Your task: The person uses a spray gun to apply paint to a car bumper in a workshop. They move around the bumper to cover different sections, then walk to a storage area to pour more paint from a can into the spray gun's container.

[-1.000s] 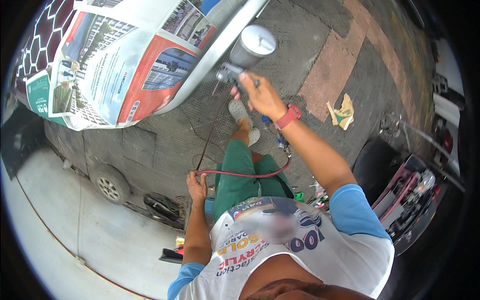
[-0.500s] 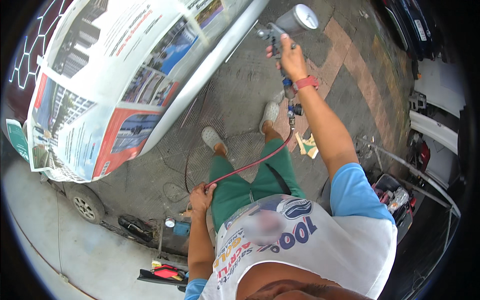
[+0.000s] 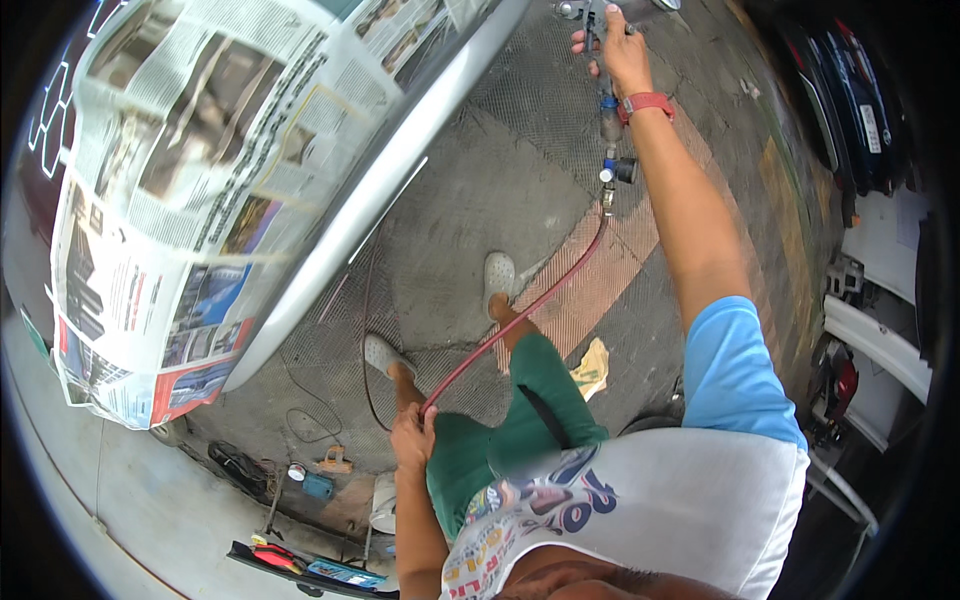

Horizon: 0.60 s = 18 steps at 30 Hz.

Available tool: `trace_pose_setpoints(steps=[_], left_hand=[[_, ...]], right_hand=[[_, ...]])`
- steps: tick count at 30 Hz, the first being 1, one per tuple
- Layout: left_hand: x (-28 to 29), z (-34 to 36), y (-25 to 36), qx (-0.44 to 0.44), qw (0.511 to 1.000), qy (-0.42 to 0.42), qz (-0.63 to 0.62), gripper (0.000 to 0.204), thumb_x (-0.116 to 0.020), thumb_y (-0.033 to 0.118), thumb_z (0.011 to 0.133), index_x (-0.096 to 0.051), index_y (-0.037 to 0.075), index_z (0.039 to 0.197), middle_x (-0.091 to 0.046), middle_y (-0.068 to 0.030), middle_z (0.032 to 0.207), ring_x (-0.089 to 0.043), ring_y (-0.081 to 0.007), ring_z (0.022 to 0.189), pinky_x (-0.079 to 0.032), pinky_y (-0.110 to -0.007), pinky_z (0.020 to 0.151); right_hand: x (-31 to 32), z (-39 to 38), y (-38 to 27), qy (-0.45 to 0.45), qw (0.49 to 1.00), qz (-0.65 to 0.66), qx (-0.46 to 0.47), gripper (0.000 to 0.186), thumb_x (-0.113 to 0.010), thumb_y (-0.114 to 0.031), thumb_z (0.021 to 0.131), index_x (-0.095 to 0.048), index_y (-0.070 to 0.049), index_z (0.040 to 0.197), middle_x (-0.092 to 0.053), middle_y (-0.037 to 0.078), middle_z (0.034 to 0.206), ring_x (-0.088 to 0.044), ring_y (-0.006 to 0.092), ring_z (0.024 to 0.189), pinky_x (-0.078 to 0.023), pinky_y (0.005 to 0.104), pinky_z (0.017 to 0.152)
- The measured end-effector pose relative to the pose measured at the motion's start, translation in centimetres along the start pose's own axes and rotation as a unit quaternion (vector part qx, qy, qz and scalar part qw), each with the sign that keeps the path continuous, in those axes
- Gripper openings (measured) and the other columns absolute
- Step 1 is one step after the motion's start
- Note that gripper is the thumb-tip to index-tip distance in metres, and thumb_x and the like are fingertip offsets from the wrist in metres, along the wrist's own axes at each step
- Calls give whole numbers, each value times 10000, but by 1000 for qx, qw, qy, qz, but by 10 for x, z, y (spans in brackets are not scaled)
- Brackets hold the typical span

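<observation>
My right hand [image 3: 622, 55] is stretched far forward and grips a spray gun [image 3: 600, 30] at the top of the view, its cup partly cut off by the frame edge. A red air hose [image 3: 520, 315] runs from the gun's regulator down to my left hand [image 3: 412, 438], which is closed around it beside my hip. To the left lies a silver car body panel [image 3: 400, 175], masked with sheets of newspaper [image 3: 190, 200]. I stand in green shorts and grey clogs on grey pavement.
A crumpled yellow rag [image 3: 592, 368] lies by my feet. Tools and small items [image 3: 310, 480] sit on the ground at lower left. Dark vehicle parts [image 3: 860, 110] and a white panel [image 3: 880, 340] line the right side.
My right hand has carried the spray gun further forward and up, along the silver panel. The view has shifted, and my left hand keeps its hold on the hose.
</observation>
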State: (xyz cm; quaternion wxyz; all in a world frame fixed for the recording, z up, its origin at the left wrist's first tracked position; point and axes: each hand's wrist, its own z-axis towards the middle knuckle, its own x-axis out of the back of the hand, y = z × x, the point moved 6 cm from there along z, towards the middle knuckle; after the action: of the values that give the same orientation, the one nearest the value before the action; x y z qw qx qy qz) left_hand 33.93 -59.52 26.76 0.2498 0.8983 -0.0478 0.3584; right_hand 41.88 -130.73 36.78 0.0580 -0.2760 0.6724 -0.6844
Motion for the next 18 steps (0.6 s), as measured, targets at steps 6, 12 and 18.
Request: trace_pose_setpoints(steps=[6,12,18], left_hand=[[-11,28,125,-28,999,35,-29,297,-693,333,972,-626,46,937,-642,-201,812,-629,-422,814,-489,-517,753],[-14,54,184,-38,999,12,-33,297,-695,326,968,-623,41,928,-662,-192,810,-632,-413,802,-487,-517,740],[-30,50,184,-15,998,6,-59,284,-677,314,978,-636,42,906,-684,-194,839,-644,-413,822,-497,-518,751]], right_hand=[[36,128,27,41,998,-47,-10,579,-391,-552,1090,-721,-77,1055,-726,71,742,-631,189,498,-475,336,412],[62,212,27,87,990,-103,40,567,-420,-551,1076,-711,-68,1025,-716,77,745,-662,181,560,-494,356,457],[47,174,27,11,974,-226,17,582,-446,-520,1077,-722,-9,1055,-740,116,806,-694,197,656,-507,334,500]])
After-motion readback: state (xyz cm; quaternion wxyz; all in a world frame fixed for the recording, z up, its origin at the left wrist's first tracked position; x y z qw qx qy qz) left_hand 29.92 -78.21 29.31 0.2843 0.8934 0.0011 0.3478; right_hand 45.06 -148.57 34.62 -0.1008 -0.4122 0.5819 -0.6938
